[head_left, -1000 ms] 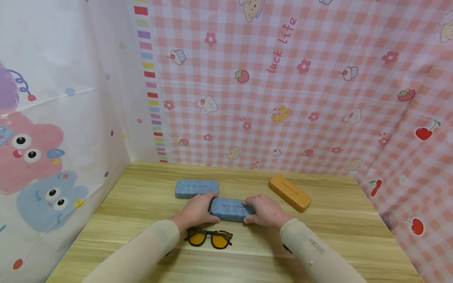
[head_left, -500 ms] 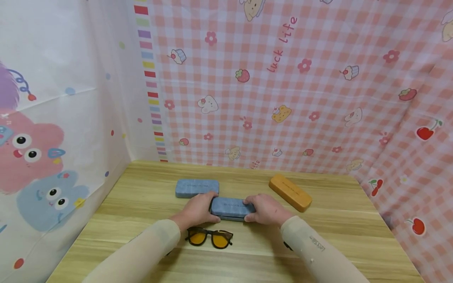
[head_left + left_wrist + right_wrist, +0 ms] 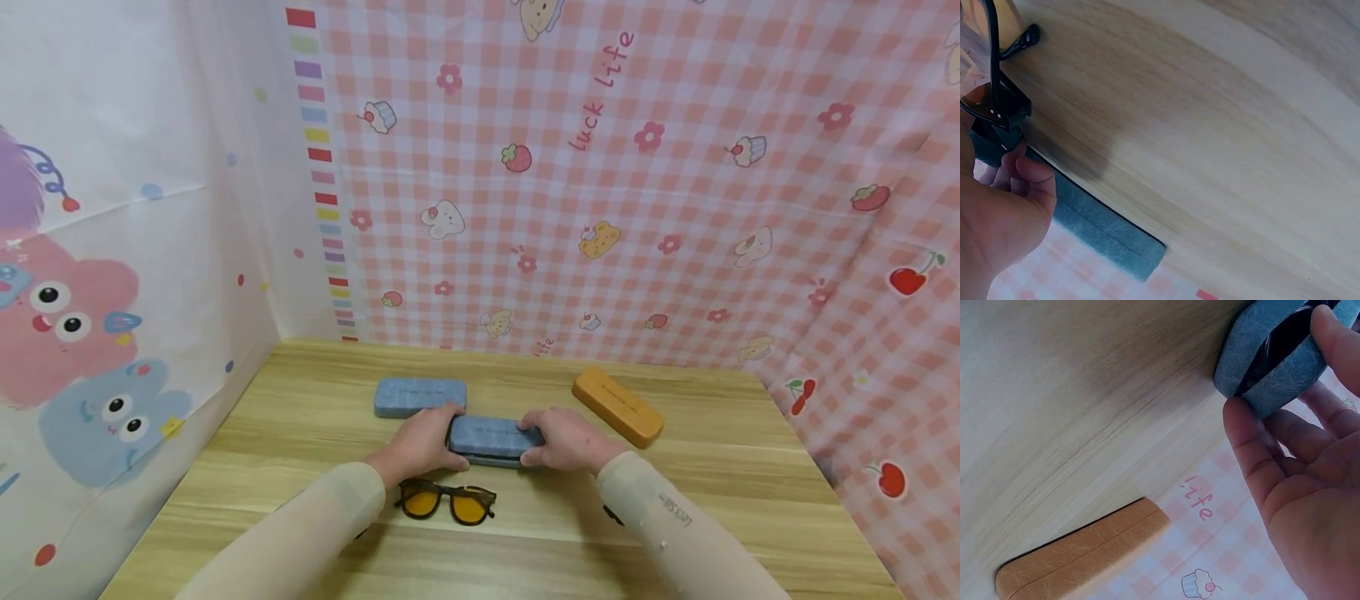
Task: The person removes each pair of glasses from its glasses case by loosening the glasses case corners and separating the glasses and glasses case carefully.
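The front blue, oblong, hard-shelled glasses case with a mottled finish [image 3: 493,438] was found at the middle of the light wood-grain table [image 3: 675,517], between the person's two bare hands. The left hand [image 3: 423,443] grasped its left end, with the thumb toward the person and fingers at the far side. The right hand [image 3: 567,442] grasped the opposite end in like manner; the right wrist view showed its thumb at the edge of the opening and a fingertip against the case's end. Neither hand was released. The lid stood partly raised, with a dark gap along the side nearest the person; the contents could not be made out. Whether the base bore fully on the table could not be told. A pair of sunglasses with a black frame and orange lenses [image 3: 459,504] lay just in front of the case, toward the person and near the left wrist. A second blue, oblong case [image 3: 420,397] lay closed behind the left hand; contact between them could not be confirmed. An orange-tan, oblong case with a leather-like surface [image 3: 618,407] lay closed and slanted beyond the right hand, apart from it. Dark lettering on the lids was too small to read. Cream-coloured sleeves [image 3: 307,521] covered both forearms. A pink-and-white checked cloth with printed motifs [image 3: 555,192] hung behind the table, and a white cloth with cartoon figures [image 3: 225,250] hung at left.
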A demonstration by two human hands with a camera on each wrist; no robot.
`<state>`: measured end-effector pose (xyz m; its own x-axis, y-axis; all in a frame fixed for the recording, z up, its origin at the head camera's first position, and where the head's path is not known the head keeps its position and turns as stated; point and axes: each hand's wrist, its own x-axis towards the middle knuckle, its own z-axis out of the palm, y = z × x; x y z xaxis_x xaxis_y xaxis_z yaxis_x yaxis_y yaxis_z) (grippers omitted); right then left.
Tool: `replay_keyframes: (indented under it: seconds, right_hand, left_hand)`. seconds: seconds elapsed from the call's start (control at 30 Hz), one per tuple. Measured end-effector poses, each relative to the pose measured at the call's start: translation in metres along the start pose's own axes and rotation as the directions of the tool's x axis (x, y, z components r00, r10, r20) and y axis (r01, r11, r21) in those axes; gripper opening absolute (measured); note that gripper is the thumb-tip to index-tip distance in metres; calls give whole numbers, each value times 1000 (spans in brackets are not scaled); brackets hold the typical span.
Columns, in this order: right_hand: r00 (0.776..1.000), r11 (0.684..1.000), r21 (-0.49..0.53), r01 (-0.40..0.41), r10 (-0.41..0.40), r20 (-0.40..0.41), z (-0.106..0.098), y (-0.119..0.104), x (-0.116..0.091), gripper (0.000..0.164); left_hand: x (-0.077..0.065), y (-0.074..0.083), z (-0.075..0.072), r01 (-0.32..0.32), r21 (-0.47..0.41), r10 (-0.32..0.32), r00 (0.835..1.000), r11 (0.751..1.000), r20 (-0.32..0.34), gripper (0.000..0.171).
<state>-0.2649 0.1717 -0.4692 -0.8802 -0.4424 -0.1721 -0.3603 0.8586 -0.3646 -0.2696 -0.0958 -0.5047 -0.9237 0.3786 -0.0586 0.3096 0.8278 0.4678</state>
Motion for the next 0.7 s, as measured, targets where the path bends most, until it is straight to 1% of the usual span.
replay_keyframes:
  seconds: [0.23, 0.43, 0.7]
  right_hand:
    - [1000, 1000, 10, -8, 7, 16, -3, -1, 2, 50]
    - [999, 999, 25, -23, 23, 27, -5, -1, 2, 49]
    - [1000, 998, 62, -11, 10, 25, -8, -1, 3, 47]
  left_hand:
    - [0, 2, -1, 11, -7, -11, 1000, 1000, 5, 87]
    - [0, 2, -2, 4, -1, -4, 1000, 1000, -2, 86]
    - [0, 2, -1, 1, 1, -1, 1000, 1000, -9, 88]
